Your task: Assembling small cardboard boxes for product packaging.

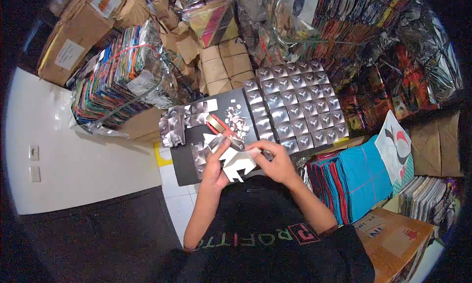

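In front of my body I hold a small carton (239,164), partly unfolded, its plain white inside facing up and its notched flaps sticking out. My left hand (214,169) is closed on the carton's left side. With bent fingers, my right hand (276,161) pinches a white edge at its upper right. Just beyond the carton lies a red tape dispenser (222,129) with a tape roll, partly hidden by the carton. Small white and dark scraps (238,121) lie scattered beside the dispenser on the dark table (186,159).
Rows of silvery-dark finished boxes (301,106) cover the table's right side. Stacked dark cartons (172,126) stand at its left end. Wrapped bundles (122,69) and brown parcels (223,66) crowd the far side. A blue fabric stack (361,177) and a cardboard box (393,236) are at right.
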The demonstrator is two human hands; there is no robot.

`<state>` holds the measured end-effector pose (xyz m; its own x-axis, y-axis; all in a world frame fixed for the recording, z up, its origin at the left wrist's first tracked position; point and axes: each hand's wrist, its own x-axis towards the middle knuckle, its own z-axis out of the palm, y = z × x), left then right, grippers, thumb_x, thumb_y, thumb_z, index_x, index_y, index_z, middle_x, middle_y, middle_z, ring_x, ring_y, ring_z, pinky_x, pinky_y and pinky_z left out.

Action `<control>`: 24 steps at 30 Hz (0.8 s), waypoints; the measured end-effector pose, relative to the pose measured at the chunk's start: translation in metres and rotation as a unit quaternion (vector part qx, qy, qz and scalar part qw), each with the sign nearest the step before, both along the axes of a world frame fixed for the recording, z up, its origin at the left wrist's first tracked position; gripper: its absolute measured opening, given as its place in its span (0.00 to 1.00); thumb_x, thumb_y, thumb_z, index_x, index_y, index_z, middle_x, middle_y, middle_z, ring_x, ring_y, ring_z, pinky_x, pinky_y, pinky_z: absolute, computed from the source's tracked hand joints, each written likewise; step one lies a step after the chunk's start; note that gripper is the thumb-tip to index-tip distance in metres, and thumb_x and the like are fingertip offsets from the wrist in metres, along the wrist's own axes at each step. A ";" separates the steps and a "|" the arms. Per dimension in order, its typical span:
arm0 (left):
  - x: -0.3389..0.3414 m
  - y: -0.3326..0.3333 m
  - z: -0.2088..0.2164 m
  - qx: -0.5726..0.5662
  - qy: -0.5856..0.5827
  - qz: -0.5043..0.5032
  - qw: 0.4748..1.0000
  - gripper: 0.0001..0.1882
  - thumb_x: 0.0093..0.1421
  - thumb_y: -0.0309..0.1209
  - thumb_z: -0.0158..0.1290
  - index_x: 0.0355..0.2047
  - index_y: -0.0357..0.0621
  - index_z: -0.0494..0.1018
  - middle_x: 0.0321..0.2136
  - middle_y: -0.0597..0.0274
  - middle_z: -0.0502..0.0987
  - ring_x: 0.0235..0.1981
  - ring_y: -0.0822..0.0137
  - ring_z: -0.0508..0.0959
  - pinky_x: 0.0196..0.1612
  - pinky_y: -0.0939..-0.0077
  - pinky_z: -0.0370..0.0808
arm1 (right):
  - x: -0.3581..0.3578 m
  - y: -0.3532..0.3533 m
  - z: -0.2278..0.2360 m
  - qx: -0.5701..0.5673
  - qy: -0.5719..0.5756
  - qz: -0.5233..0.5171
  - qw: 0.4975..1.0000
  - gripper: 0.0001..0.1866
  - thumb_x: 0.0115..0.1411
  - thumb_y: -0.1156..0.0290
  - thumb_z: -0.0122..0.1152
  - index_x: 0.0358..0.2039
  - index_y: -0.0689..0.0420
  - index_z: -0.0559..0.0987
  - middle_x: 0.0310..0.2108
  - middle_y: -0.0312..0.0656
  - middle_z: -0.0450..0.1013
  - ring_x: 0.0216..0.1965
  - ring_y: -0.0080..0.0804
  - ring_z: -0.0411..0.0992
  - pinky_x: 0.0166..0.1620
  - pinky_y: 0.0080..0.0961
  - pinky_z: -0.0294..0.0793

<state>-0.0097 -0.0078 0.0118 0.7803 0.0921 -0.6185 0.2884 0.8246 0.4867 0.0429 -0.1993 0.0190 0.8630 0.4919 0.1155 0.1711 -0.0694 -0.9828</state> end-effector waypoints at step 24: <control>-0.001 -0.026 -0.012 0.081 -0.067 0.048 0.993 0.23 0.68 0.29 0.56 0.62 0.45 0.67 0.53 0.60 0.74 0.53 0.65 0.76 0.57 0.66 0.75 | -0.004 0.005 0.003 -0.168 -0.258 -0.077 0.948 0.13 0.54 0.73 0.72 0.41 0.56 0.85 0.33 0.40 0.80 0.36 0.35 0.78 0.52 0.34 0.69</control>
